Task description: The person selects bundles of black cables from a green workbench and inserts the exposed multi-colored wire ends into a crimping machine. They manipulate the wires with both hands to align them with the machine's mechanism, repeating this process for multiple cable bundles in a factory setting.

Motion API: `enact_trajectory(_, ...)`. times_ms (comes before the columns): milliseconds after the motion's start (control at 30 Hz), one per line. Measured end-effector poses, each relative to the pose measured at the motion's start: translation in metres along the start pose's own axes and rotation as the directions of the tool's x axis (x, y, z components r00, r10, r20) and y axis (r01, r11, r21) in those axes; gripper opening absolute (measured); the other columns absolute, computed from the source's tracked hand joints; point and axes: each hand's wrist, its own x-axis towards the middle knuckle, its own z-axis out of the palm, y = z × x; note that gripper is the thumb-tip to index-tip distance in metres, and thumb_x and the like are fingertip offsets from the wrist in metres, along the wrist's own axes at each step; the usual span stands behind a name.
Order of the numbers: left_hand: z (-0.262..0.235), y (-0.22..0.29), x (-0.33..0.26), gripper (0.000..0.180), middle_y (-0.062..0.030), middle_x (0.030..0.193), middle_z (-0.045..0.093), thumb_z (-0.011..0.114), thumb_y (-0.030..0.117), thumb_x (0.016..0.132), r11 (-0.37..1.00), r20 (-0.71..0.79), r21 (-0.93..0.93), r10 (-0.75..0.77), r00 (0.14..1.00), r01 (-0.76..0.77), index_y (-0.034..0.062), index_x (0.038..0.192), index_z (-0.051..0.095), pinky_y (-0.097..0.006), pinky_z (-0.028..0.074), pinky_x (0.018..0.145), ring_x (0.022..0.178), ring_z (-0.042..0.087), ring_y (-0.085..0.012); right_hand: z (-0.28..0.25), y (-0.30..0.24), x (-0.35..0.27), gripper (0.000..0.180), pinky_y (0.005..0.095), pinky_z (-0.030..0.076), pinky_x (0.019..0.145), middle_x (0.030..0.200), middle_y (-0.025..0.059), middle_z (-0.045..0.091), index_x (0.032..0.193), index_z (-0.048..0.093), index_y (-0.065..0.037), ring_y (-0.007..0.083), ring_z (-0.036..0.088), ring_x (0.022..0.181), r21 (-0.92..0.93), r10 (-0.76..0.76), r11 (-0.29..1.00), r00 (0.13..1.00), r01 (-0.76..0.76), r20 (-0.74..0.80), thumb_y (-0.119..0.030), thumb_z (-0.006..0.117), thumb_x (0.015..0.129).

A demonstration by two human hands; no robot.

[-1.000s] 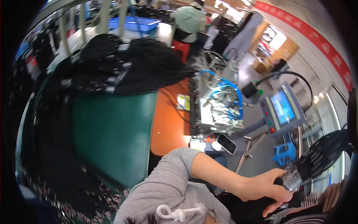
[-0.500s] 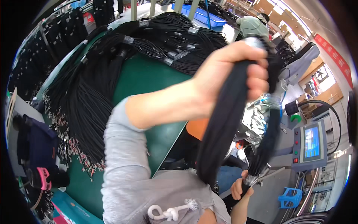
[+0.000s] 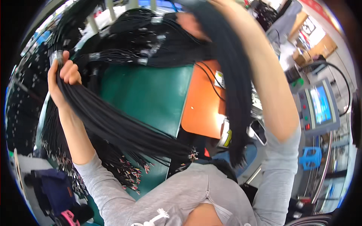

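My left hand (image 3: 65, 77) is closed around the upper end of a bundle of black cables (image 3: 113, 115), beside a clear plastic band. That bundle slants down to the right, its stripped wire ends near my body. My right arm is raised across the right side, and my right hand (image 3: 192, 25), blurred and partly cut off at the top edge, is wrapped round a second black cable bundle (image 3: 233, 83) that hangs down in front of me. Behind them, banded cable bundles (image 3: 151, 41) lie on the green tabletop (image 3: 149, 92).
An orange board (image 3: 201, 101) adjoins the green table. At right stand a control panel with a lit screen (image 3: 320, 101) and a blue stool (image 3: 311, 158). Dark cables hang on a rack (image 3: 26, 109) at far left. A phone-like device (image 3: 258, 132) lies beside my right arm.
My left hand has swung from the right of centre to the far left with its bundle. My right hand has risen from low right to the top, carrying the other bundle. The view has shifted.
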Motion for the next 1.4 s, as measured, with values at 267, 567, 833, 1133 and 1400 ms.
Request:
enact_trajectory(267,-0.191,0.015,-0.007,0.029,-0.01,0.075,0.062,0.07,0.025,0.083,0.629,-0.7,0.695,0.485,0.524,0.347,-0.0009,0.088,0.058,-0.029,0.053,0.058,0.063,0.061,-0.0184,0.001,0.084,0.002,0.035,0.0273,0.046,0.078,0.098,0.0042,0.065,0.112,0.06,-0.003,0.0131,0.06,0.088,-0.566,-0.216,0.784,0.966,0.256,0.139,-0.031,0.058,0.091)
enact_trajectory(567,-0.218,-0.001,-0.019,0.043,-0.0126,0.087,0.06,0.072,0.033,0.083,0.771,-0.746,0.579,0.368,0.555,0.267,-0.0019,0.099,0.054,-0.035,0.057,0.075,0.078,0.061,-0.0201,-0.038,0.183,-0.051,0.031,0.0322,0.047,0.085,0.099,0.0118,0.065,0.11,0.061,-0.005,0.0222,0.062,0.097,-0.755,0.378,0.656,0.864,0.003,0.332,-0.03,0.055,0.092)
enact_trajectory(833,-0.193,-0.029,-0.048,0.043,-0.0121,0.094,0.057,0.071,0.031,0.083,0.806,-0.822,0.434,0.173,0.542,0.401,0.001,0.103,0.048,-0.038,0.053,0.087,0.087,0.059,-0.0214,-0.011,0.219,-0.073,0.037,0.042,0.047,0.086,0.103,0.0199,0.062,0.11,0.058,-0.002,0.0355,0.059,0.098,-0.871,0.46,0.483,0.821,0.089,0.339,-0.031,0.059,0.087)
enact_trajectory(1133,-0.176,-0.016,-0.027,0.033,-0.0194,0.128,0.053,0.058,0.012,0.091,0.865,-0.704,0.449,0.187,0.685,0.225,0.0017,0.119,0.044,-0.03,0.053,0.08,0.094,0.059,-0.0193,0.024,0.226,-0.081,0.043,0.0396,0.048,0.077,0.089,0.0183,0.064,0.113,0.059,-0.002,0.0341,0.062,0.086,-0.729,0.386,0.684,0.844,0.009,0.373,-0.037,0.058,0.088)
enact_trajectory(1400,-0.027,0.017,-0.012,0.038,-0.0218,0.129,0.05,0.048,0.002,0.092,0.681,-0.248,0.714,0.464,0.85,-0.163,-0.0106,0.127,0.042,-0.024,0.054,0.068,0.091,0.061,-0.0151,0.117,0.242,-0.084,0.03,0.049,0.046,0.08,0.09,0.0262,0.06,0.087,0.059,0.005,0.0438,0.057,0.09,-0.57,0.178,0.821,0.933,0.034,0.312,-0.025,0.052,0.089)
